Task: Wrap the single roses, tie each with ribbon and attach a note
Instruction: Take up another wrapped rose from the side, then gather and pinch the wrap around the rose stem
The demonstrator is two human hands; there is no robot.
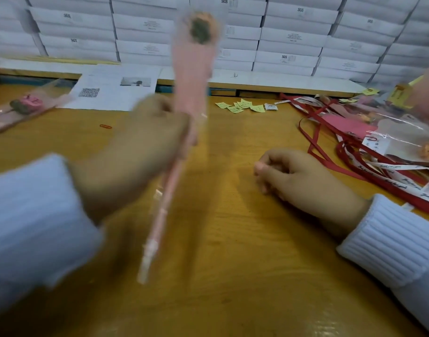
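My left hand (140, 147) grips a single rose wrapped in a pink sleeve (194, 62), held upright and tilted, its bloom at the top and its thin stem end reaching down toward me; the image is blurred there. My right hand (298, 173) rests on the wooden table (233, 251) with fingers curled loosely and nothing visible in it. Red and white printed ribbons (379, 171) lie tangled at the right. Small yellow-green notes (242, 106) are scattered at the table's far middle.
Another wrapped rose (23, 108) lies at the far left. Clear and pink wrappers with roses (403, 132) pile up at the right, where another person's hand (427, 98) reaches in. A printed sheet (111, 88) and stacked white boxes (293, 40) stand behind. A red rubber band (105, 126) lies on the table.
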